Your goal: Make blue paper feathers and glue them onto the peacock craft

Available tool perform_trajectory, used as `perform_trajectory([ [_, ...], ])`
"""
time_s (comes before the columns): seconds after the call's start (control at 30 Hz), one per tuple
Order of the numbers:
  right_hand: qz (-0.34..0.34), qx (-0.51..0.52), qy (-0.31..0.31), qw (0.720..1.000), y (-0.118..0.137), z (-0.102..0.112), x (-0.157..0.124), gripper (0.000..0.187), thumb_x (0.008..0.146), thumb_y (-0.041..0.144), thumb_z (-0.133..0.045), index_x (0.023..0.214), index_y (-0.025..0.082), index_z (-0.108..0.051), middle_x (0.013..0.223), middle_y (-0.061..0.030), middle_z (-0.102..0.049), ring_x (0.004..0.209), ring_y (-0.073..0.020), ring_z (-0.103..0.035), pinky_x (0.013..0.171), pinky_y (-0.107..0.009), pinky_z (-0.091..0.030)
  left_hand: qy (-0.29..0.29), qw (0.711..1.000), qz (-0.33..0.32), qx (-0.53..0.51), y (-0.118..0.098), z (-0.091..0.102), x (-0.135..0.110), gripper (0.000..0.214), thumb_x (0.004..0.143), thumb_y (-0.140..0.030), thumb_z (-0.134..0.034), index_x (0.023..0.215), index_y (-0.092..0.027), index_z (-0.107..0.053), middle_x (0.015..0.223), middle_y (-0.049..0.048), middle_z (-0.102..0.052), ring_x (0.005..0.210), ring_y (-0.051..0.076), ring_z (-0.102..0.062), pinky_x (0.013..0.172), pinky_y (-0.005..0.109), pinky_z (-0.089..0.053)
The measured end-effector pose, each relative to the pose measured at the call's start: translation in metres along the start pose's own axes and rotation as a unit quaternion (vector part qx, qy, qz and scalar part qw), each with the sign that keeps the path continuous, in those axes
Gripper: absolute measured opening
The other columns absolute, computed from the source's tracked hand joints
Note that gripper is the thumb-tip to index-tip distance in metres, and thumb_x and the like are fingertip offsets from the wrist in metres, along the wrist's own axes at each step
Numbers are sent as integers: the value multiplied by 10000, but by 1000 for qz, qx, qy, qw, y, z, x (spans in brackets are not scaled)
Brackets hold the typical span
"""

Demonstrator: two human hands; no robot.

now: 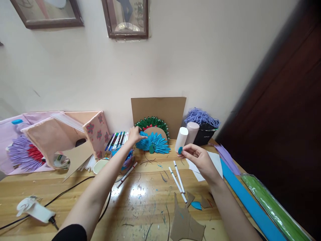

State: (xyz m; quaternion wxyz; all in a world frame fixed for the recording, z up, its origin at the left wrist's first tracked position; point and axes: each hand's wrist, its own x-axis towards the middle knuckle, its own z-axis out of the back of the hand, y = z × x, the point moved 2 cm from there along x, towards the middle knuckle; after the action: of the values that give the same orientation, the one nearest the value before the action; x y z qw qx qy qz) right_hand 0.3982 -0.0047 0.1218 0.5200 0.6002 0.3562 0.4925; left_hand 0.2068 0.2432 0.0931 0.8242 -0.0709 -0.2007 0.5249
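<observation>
A fan-shaped craft of bright blue petals [159,143] on a cardboard half-disc stands upright near the back of the table, with a small dark green piece [151,149] at its lower middle. My left hand [136,135] is closed on its left edge, thumb in front; the other fingertips are partly hidden. Behind it is a green and red petal fan [163,123]. To the right, my right hand [196,157] pinches a small teal piece [180,150] between thumb and finger, close to a white cylinder [182,135].
Markers [177,184], cardboard scraps [187,222] and white paper [214,162] lie at front and right. A glue gun [36,210] with its black cable is at left. A brown cardboard sheet [173,110] leans on the wall. Blue strips [248,197] line the right edge.
</observation>
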Motion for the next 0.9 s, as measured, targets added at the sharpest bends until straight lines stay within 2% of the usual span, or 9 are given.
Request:
perform_trajectory([
  [0.13, -4, 8, 2, 1000, 2, -1, -1, 243, 686, 373, -679, 787, 175, -579, 772, -45, -674, 716, -176, -646, 715, -326, -529, -3, 1000, -9, 15, -3, 0, 2, 623, 540, -592, -679, 1007, -194, -572, 999, 109, -505, 1031, 291, -431, 847, 334, -347],
  [0.3, -5, 13, 5, 1000, 4, -1, -2, 258, 676, 395, -684, 774, 179, -583, 741, -34, -670, 699, -179, -651, 680, -320, -532, 0, 1000, -18, 22, -10, 0, 2, 501, 562, -576, -675, 920, -230, -615, 1044, 90, -457, 1026, 281, -418, 839, 325, -341],
  [0.5, 2, 9, 2, 1000, 4, 4, -2, 246, 701, 385, -668, 778, 174, -567, 757, -54, -675, 695, -187, -663, 582, -277, -526, 21, 999, -15, 31, -17, -1, 3, 334, 690, -502, -597, 876, -225, -614, 1056, 83, -509, 1040, 284, -420, 842, 355, -330],
  [0.6, 4, 8, -2, 1000, 4, 6, -2, 234, 712, 374, -661, 782, 172, -565, 756, -52, -676, 699, -186, -667, 572, -267, -521, 47, 998, -12, 38, -21, -3, 5, 384, 704, -514, -571, 924, -199, -584, 996, 89, -588, 1024, 286, -445, 839, 367, -326],
  [0.77, 4, 12, -1, 1000, 6, 6, -3, 231, 711, 366, -662, 785, 172, -562, 744, -53, -683, 687, -182, -667, 582, -276, -528, 77, 995, -19, 57, -28, -3, 7, 485, 608, -545, -637, 932, -191, -569, 933, 81, -646, 1019, 301, -463, 852, 388, -314],
  [0.9, 1, 21, 0, 1000, 6, 7, -3, 244, 702, 380, -667, 785, 175, -566, 712, -43, -685, 669, -182, -670, 585, -279, -532, 90, 992, -17, 87, -36, -3, 4, 485, 626, -549, -617, 899, -150, -582, 934, 139, -647, 1035, 348, -459, 855, 426, -301],
])
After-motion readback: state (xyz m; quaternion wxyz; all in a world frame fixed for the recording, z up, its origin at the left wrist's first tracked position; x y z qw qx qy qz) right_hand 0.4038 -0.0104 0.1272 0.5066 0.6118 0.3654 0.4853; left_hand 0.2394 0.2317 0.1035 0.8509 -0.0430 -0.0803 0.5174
